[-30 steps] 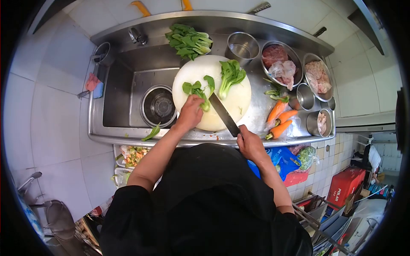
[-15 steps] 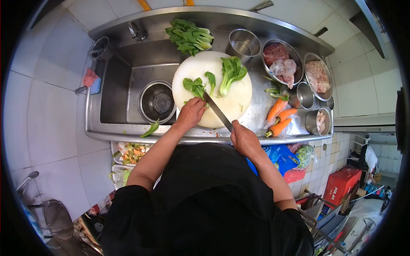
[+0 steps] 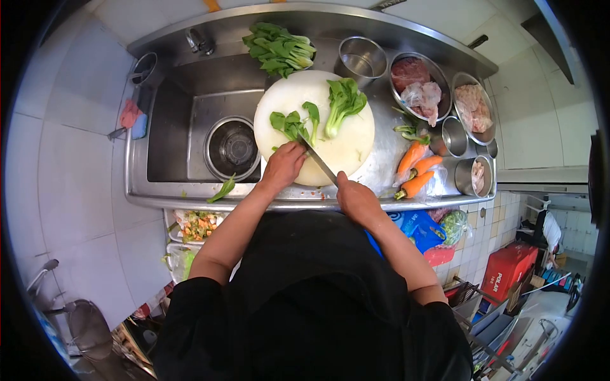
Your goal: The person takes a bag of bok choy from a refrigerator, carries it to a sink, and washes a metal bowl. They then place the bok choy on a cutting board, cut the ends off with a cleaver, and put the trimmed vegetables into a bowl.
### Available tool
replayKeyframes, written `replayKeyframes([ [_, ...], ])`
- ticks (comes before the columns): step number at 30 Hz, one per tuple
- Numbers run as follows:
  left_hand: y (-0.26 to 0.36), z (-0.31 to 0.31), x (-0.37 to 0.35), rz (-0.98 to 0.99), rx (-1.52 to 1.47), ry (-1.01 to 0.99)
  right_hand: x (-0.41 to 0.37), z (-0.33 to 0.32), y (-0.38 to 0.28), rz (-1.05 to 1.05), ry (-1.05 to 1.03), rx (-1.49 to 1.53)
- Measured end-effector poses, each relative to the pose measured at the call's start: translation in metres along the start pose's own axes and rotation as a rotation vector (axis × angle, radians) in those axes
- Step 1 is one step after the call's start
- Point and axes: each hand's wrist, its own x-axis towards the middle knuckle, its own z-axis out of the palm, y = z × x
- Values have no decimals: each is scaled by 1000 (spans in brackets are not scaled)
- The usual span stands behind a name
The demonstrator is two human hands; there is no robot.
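Leafy green bok choy (image 3: 293, 125) on white board (image 3: 348, 147), knife (image 3: 318, 162) beside.

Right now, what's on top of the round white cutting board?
On the cutting board: a nearer bok choy held by the left hand, a farther bok choy, and the knife in the right hand. The hand covers the nearer stem's base.

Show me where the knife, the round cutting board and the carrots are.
knife (image 3: 318, 162): head view, middle of blade.
round cutting board (image 3: 352, 149): head view, bare white surface.
carrots (image 3: 412, 157): head view, upper carrot's body.
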Motion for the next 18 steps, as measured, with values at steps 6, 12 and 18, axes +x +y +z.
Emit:
replayKeyframes([
  [6,-3,-2,-6,17,7,-44,-10,-15,1,21,115,107],
  [12,-1,-12,13,17,25,-70,-59,-46,22,151,256,312],
  [18,21,-1,104,203,38,-118,-67,-40,51,283,407,325],
])
